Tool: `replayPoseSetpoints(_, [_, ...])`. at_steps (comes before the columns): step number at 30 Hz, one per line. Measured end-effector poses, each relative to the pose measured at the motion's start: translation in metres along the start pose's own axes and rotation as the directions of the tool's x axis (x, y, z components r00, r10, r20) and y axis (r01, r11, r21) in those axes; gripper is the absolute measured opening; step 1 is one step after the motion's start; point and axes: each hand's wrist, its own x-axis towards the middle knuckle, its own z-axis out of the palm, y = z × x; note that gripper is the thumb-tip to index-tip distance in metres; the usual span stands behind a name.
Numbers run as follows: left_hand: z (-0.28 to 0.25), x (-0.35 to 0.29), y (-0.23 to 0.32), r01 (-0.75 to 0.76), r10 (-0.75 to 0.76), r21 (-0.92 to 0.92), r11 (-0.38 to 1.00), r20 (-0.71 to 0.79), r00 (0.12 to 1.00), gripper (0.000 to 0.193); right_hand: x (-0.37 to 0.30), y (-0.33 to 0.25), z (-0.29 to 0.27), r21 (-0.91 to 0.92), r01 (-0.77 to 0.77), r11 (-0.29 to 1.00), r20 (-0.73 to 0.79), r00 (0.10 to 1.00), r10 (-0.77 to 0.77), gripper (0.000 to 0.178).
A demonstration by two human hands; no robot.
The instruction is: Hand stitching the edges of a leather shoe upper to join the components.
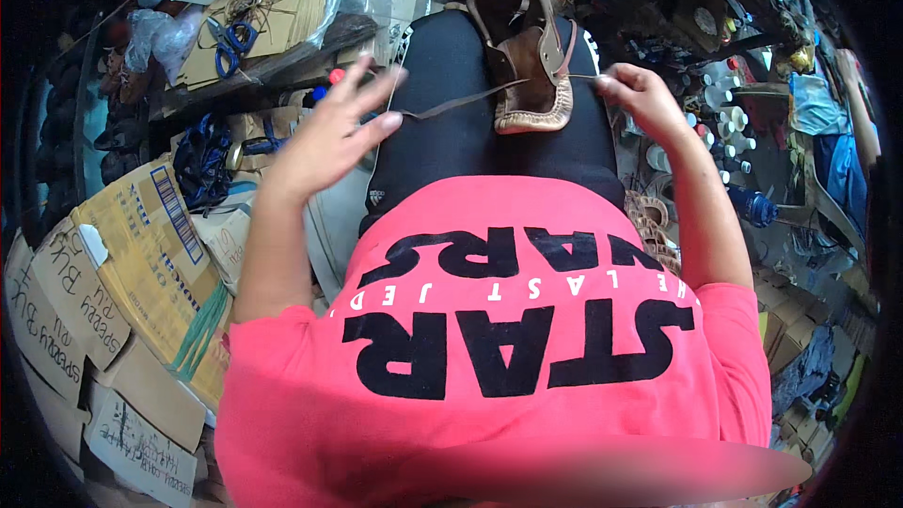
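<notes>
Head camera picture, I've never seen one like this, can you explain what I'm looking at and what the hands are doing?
This is one picture from a wide fisheye camera worn on a person's head, looking down at their own lap, so straight edges bend near the rim. The pink shirt and black trousers belong to the wearer. A brown leather shoe rests on the lap. The left hand pinches a dark strap that runs to the shoe, other fingers spread. The right hand pinches a thin thread on the shoe's other side. Around them are cardboard boxes, blue-handled scissors and small white bottles.
</notes>
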Motion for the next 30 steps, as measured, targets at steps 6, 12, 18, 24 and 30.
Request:
replayPoseSetpoints(6, [-0.013, 0.071, 0.06, -0.343, 0.401, 0.499, 0.796, -0.011, 0.916, 0.067, -0.023, 0.04, -0.022, 0.125, -0.141, 0.982, -0.096, 0.984, 0.153, 0.035])
replayPoseSetpoints(12, [0.034, 0.172, 0.073, -0.661, 0.601, 0.468, 0.586, 0.294, 0.743, 0.031, -0.059, 0.02, -0.029, -0.42, -0.185, 0.889, -0.31, 0.949, 0.051, 0.051])
replayPoseSetpoints(18, [-0.009, 0.175, 0.088, -0.512, 0.591, 0.355, 0.782, -0.16, 0.791, 0.016, -0.084, -0.047, -0.024, -0.109, 0.309, 0.945, -0.619, 0.723, -0.308, 0.027])
replayPoseSetpoints(24, [-0.009, 0.14, 0.111, -0.385, 0.399, 0.12, 0.915, -0.408, 0.821, 0.036, -0.059, -0.104, 0.026, -0.106, 0.525, 0.844, -0.514, 0.698, -0.499, 0.029])
replayPoseSetpoints(30, [0.001, 0.096, 0.128, -0.546, 0.516, 0.171, 0.82, -0.634, 0.576, 0.051, -0.025, -0.116, 0.032, -0.224, 0.516, 0.826, -0.531, 0.646, -0.548, 0.029])
